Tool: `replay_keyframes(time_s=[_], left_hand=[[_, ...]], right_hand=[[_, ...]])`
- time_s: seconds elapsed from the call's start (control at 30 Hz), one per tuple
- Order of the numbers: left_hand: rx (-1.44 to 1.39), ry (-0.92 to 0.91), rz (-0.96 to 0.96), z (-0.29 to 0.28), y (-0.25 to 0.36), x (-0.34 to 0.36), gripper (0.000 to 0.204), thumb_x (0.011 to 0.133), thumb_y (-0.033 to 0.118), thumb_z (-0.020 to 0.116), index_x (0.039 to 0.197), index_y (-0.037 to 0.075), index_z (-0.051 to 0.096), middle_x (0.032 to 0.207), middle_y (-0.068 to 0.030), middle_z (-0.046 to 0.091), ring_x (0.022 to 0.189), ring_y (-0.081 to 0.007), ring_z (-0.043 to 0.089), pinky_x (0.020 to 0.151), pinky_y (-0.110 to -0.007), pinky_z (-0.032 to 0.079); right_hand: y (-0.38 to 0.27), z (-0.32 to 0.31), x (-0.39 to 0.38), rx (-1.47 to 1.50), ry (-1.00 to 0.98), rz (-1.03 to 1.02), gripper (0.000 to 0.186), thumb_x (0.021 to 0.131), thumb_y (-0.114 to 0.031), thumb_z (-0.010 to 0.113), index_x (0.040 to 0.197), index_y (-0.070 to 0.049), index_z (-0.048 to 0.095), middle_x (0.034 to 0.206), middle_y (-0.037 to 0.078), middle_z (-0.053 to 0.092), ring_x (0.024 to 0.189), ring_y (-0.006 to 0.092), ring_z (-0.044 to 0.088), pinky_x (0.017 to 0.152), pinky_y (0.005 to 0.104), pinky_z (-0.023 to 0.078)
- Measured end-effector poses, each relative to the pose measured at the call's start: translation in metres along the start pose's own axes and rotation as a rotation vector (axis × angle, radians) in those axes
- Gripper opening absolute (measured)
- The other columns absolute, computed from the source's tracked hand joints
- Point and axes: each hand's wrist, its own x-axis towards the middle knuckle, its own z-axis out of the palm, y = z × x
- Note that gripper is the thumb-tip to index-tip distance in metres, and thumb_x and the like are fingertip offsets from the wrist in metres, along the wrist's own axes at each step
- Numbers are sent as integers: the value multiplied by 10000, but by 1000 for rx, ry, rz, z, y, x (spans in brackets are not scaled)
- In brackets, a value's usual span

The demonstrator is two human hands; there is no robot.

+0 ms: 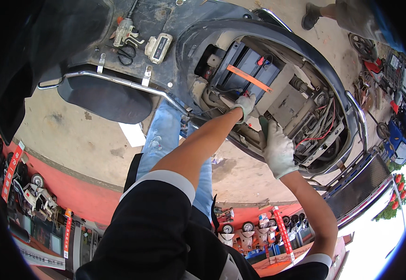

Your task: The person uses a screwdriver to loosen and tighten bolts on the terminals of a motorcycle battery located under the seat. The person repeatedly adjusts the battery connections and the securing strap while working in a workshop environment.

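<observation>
Both my hands wear whitish work gloves and reach into the open under-seat compartment [289, 100] of a scooter. My left hand [245, 106] is closed at the near edge of a dark battery [252, 70], beside a small red part; what its fingers hold is hidden. Lower right, my right hand [278, 147] rests by the compartment's near rim, fingers bent around a dark green, handle-like piece [263, 125] that I cannot make out fully. An orange strap [249, 78] lies across the batteries. A red terminal cover [260, 61] sits at their far side.
On the scooter's footboard lie a cordless power tool [126, 35], black-handled scissors [126, 55] and a separate battery pack [158, 48]. Red and dark wires [322, 133] run at the compartment's right. A chrome rail [119, 77] edges the left side. Another person's leg [326, 11] stands far right.
</observation>
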Motion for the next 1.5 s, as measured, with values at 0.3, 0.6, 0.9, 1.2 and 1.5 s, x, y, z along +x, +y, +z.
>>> replay_keyframes(time_s=[0.3, 0.6, 0.9, 1.2, 1.5], left_hand=[[36, -35, 27, 4, -3, 3, 738, 932, 575, 235, 984, -31, 654, 916, -258, 657, 954, -393, 621, 812, -468, 479], [41, -27, 28, 5, 3, -1, 782, 924, 607, 229, 1006, -56, 635, 977, -294, 633, 1004, -403, 598, 841, -456, 472], [-22, -50, -32, 2, 7, -3, 856, 866, 687, 299, 1082, -83, 605, 1065, -298, 613, 1084, -402, 563, 908, -435, 455], [-7, -141, -9, -5, 9, -13, 920, 843, 726, 295, 1125, -106, 570, 1100, -309, 597, 1116, -399, 548, 938, -419, 439], [51, -143, -6, -10, 8, -7, 953, 842, 726, 308, 1182, -141, 508, 1116, -318, 587, 1113, -395, 552, 917, -411, 451]], right_hand=[[6, -2, -3, -199, -150, -151, 377, 918, -200, 481, 1249, -22, 455, 918, 190, 582, 723, 295, 660, 558, 422, 522], [14, -5, -2, -60, 36, 57, 339, 874, -251, 576, 1114, -16, 532, 833, 131, 598, 610, 164, 624, 407, 305, 448], [29, -14, 14, 1336, -392, 951, 383, 923, -347, 558, 950, 35, 565, 646, 93, 588, 474, 139, 532, 405, 272, 409], [25, 18, 4, 370, -320, 229, 321, 903, -306, 571, 973, 7, 559, 704, 131, 605, 553, 206, 581, 506, 349, 473], [27, 32, 9, 609, -371, 450, 345, 880, -323, 640, 954, 10, 591, 638, 41, 531, 524, 117, 504, 444, 314, 409]])
